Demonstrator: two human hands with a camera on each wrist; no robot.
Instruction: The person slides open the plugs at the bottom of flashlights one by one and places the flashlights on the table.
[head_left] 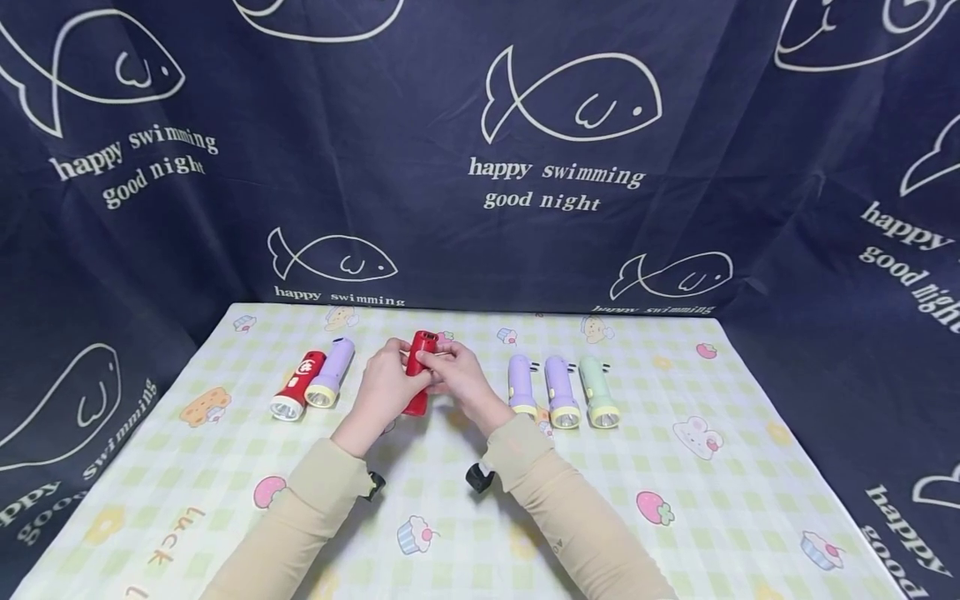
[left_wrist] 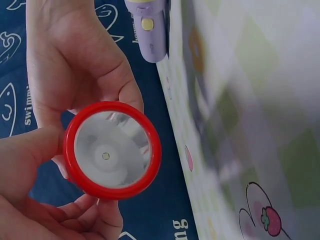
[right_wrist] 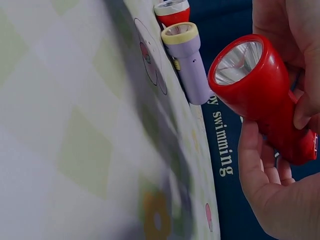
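Note:
A red flashlight point(head_left: 416, 405) is held between both hands over the middle of the table, its lens end toward the person. My left hand point(head_left: 386, 379) grips it from the left, the thumb lying along the body. From the other side my right hand point(head_left: 463, 382) pinches it, thumb on top and fingers behind. The left wrist view looks straight into the lens point(left_wrist: 107, 155) inside its red rim. In the right wrist view the red body point(right_wrist: 267, 95) shows from the side, with fingers partly covering its narrow end.
To the left lie a red flashlight with a white rim point(head_left: 288, 407) and a purple flashlight point(head_left: 333, 367), close together. On the right are two purple flashlights, one nearer point(head_left: 521, 382) and one beside it point(head_left: 558, 383), then a green flashlight point(head_left: 596, 383). A checked cloth point(head_left: 300, 533) covers the table.

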